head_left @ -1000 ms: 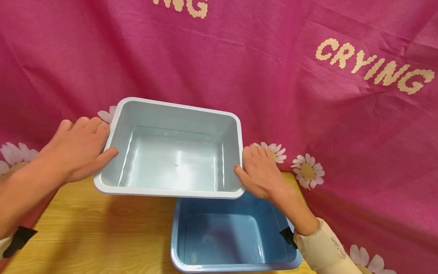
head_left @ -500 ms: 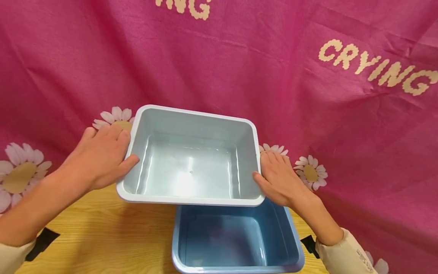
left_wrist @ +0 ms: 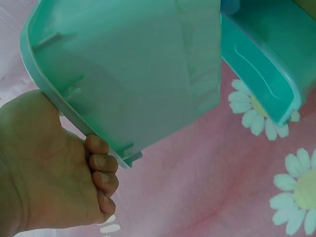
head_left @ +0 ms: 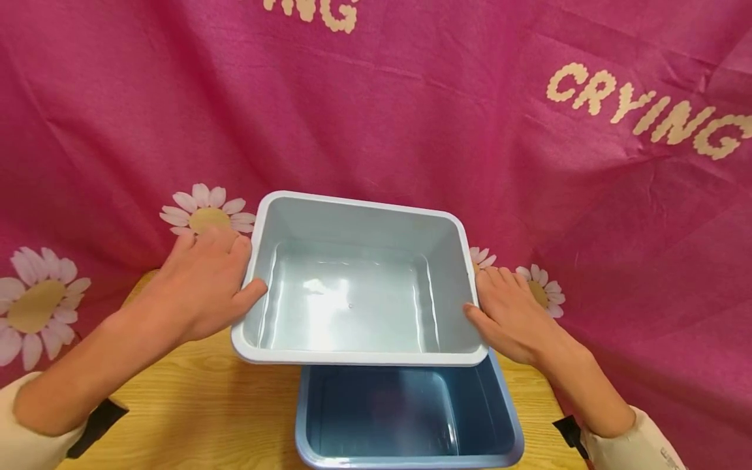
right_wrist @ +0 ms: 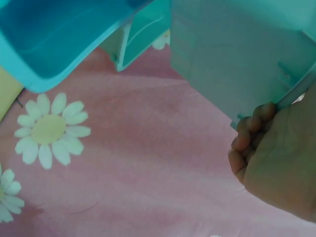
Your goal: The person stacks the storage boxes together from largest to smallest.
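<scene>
Left hand (head_left: 205,281) and right hand (head_left: 511,316) grip opposite ends of the grey bin (head_left: 364,358) (fingers curled, thumbs over rim); blue bin (head_left: 405,462) rests on the bench (head_left: 194,405).

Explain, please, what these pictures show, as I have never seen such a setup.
There is no machine here, just a person's left hand and right hand, both bare. The wide pictures come from a camera worn on the head, looking forward and down; the others, from one on each wrist. The hands grip opposite ends of a grey tub, held tilted before a pink cloth. A blue tub stands on the wood-grain table, partly hidden by the grey one. The right wrist view also shows part of what looks like another, greenish tub.
</scene>
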`<state>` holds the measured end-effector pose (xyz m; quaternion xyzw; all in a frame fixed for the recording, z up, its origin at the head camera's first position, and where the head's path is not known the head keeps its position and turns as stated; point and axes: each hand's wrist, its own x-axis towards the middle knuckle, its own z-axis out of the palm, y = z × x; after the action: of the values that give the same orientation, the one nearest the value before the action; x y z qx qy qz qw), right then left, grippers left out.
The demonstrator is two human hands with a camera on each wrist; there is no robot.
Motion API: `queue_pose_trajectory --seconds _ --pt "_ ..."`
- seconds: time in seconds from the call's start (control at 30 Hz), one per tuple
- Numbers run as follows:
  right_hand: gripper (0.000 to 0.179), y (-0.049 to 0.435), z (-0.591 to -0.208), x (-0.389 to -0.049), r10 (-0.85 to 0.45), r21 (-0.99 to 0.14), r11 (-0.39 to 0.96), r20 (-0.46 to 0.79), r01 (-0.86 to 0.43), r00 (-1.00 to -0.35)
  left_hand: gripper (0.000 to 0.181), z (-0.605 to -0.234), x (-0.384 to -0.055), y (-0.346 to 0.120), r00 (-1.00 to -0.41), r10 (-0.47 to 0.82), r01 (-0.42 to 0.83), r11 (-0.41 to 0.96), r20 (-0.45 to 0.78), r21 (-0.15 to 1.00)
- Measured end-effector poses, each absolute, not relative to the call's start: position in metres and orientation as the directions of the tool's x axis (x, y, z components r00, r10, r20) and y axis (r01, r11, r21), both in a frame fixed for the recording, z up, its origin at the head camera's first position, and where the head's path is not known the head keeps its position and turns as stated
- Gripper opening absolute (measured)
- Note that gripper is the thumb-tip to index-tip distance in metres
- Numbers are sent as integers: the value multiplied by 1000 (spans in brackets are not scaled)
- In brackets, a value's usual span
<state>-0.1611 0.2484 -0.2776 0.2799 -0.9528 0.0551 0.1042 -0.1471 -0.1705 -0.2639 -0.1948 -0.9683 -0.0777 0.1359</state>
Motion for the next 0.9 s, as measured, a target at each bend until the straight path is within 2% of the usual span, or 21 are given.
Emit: queue_pose_trajectory --seconds 0.17,0.43,0.9 --pt "14 260 -276 -155 -539 -20 828 246 -560 -806 36 -263 -142 -160 -883 374 413 907 285 89" --pt "14 278 -277 -145 -567 7 809 276 -588 -776 40 -263 -135 -145 -879 401 435 896 259 89" --pt "17 299 -275 -130 -557 22 820 255 -572 -790 38 -268 -127 -126 -862 431 470 876 267 104"
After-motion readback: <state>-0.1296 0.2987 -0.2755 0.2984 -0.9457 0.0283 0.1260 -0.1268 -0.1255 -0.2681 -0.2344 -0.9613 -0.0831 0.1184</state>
